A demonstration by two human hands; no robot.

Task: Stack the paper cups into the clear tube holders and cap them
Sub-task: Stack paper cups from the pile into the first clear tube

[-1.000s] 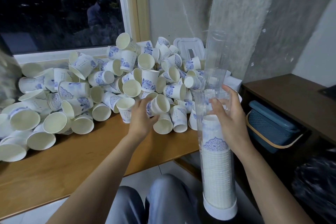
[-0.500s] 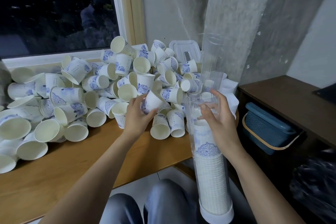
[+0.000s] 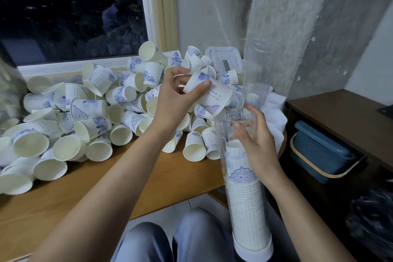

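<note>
Nearest: clear tube [image 3: 223, 138] upright beside the person's knees [image 3: 191, 238], white cap [image 3: 253, 253] on its bottom end, stack of nested cups [image 3: 244, 202] filling most of it (top cup's blue print shows through the wall). Right hand [image 3: 255, 144] wraps the tube just below its open rim, thumb in front, fingers behind. Left hand [image 3: 174, 102] pinches one paper cup [image 3: 212, 95] near its base, tilted, mouth angled down just above the tube's rim. Behind: loose pile of cups [image 3: 85, 117] on the wooden table [image 3: 106, 195], a second empty tube [image 3: 255, 66] upright near the wall, dark window [image 3: 63, 6] beyond.
</note>
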